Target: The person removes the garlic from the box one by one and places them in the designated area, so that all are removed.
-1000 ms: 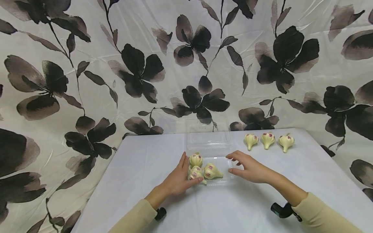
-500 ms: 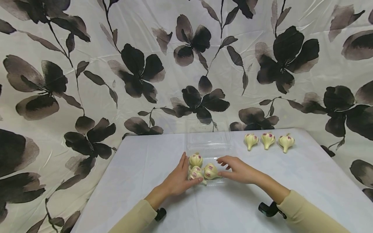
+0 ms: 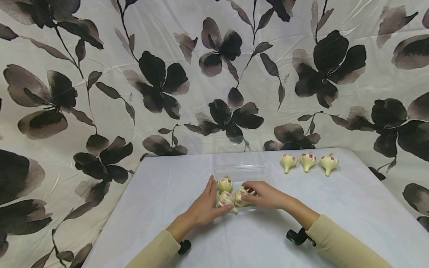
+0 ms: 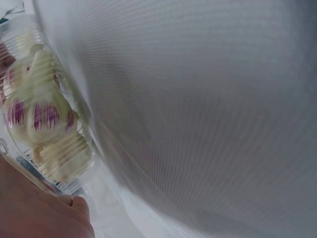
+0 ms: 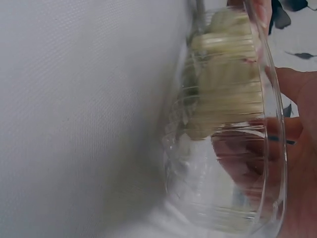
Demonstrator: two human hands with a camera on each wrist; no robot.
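A clear plastic clamshell container (image 3: 252,210) lies with its lid (image 3: 239,154) flipped back, three garlic bulbs inside its base. My left hand (image 3: 203,207) rests against the left side with straight fingers, its thumb reaching over the front left bulb (image 3: 224,198). Behind that bulb sits another garlic bulb (image 3: 225,184). My right hand (image 3: 268,195) reaches over the right side and pinches the right-hand garlic bulb (image 3: 240,197) between thumb and fingers. In the right wrist view, the fingers show blurred through the container wall (image 5: 275,163).
Three more garlic bulbs (image 3: 308,162) stand in a row at the back right of the white-covered table (image 3: 167,193). A floral cloth (image 3: 214,85) hangs behind the table's far edge. Each wrist carries a small black camera (image 3: 296,236).
My right hand has moved left from the container's right edge, and its fingers have closed onto the right-hand garlic bulb. The left hand has stayed where it was.
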